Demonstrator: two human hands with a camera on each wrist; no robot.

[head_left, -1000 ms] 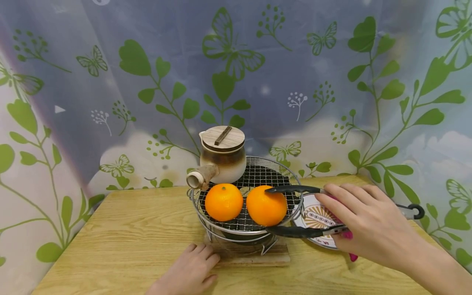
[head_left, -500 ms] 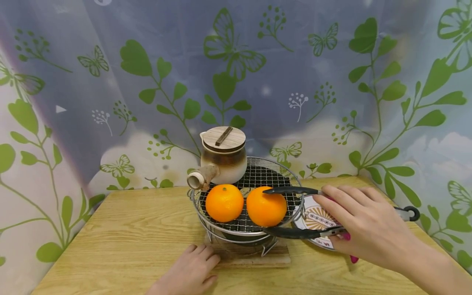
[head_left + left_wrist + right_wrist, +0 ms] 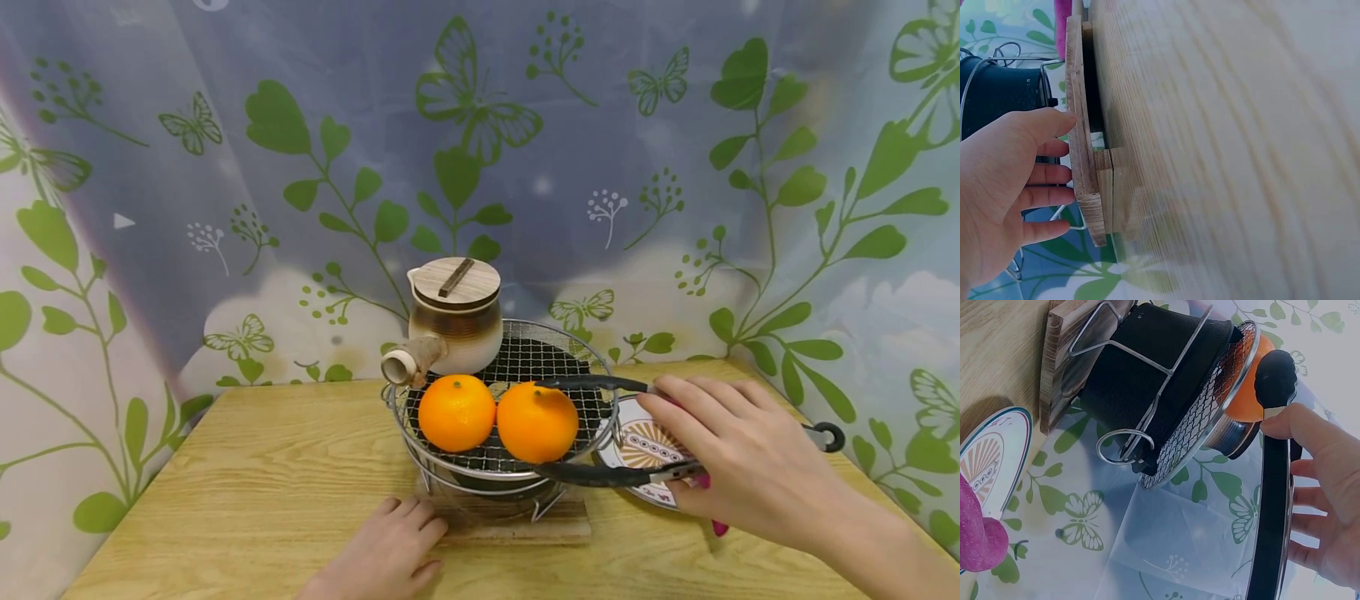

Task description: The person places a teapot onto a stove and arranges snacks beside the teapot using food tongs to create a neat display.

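Two oranges sit side by side on the round wire grill (image 3: 536, 350), the left orange (image 3: 456, 414) next to the right orange (image 3: 537, 425). My right hand (image 3: 750, 454) grips black-tipped tongs (image 3: 600, 476) whose arms reach from the right. One tip lies at the top of the right orange, the other low by its front side. In the right wrist view, thumb and fingers hold the tongs (image 3: 1269, 512) along their length. Down at the front, my left hand (image 3: 386, 546) rests with relaxed fingers by the wooden board (image 3: 1082, 125) under the stove.
A lidded clay pot (image 3: 455, 329) with a side handle stands at the back of the grill. The black stove (image 3: 1141, 369) supports the grill. To its right lies a patterned plate (image 3: 637, 446), with a pink object (image 3: 982, 531) partly hidden by my right hand in the head view.
The right orange has turned and shifted slightly left against the other one, so its stem spot now shows near the top. The tongs stay around it. My left hand has not moved.
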